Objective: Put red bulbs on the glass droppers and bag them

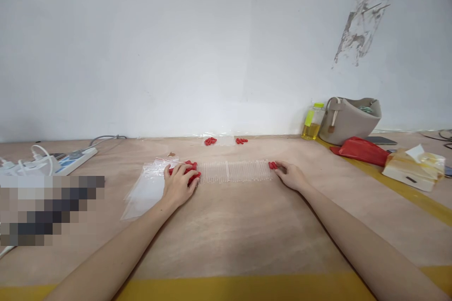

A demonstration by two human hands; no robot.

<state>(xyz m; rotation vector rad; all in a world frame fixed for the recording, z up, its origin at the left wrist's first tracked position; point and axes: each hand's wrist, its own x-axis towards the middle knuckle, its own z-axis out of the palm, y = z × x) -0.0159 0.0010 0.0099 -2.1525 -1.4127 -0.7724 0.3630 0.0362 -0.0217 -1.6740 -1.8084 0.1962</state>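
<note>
A smooth wooden tabletop (229,240), edged with yellow tape (226,289), meets a pale wall (176,56). At left I see a hard white-and-blue power strip (79,161), then limp, see-through plastic bags (146,195). The left hand (179,183) arches over red pieces (192,165), its fingers slightly parted; I can't tell whether it grips any. Slim clear tubes (243,170) lie side by side between the 2 hands, with 2 red heaps (211,141) behind. The right hand (292,176) has its fingertips close together against more red pieces, grip unclear. Rightward stand a clear bottle (310,124) and a soft grey handbag (349,124).
</note>
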